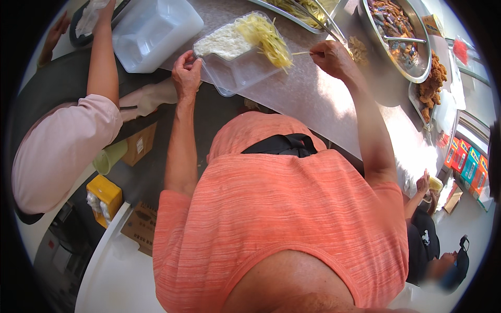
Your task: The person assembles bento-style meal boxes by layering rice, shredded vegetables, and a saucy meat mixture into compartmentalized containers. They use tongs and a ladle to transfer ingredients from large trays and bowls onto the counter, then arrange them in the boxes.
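A clear plastic compartment tray (228, 74) lies at the table's near edge. White rice (225, 44) fills its far left part, and pale yellow shreds, looking like shredded potato (272, 43), sit at its far right, some over the rim. The near compartments hold no food. My left hand (187, 74) has its fingers closed on the tray's left corner. Just right of the tray, my right hand (332, 59) pinches one thin pale shred (301, 52), which points toward the tray.
A stack of clear trays (153, 36) stands at left. Beyond are a metal pan of shreds (298, 22) with tongs (334, 32), a large metal basin (425, 62) of cooked food with a spoon, and fried pieces (431, 86). Co-workers stand left (62, 151) and far right (425, 235).
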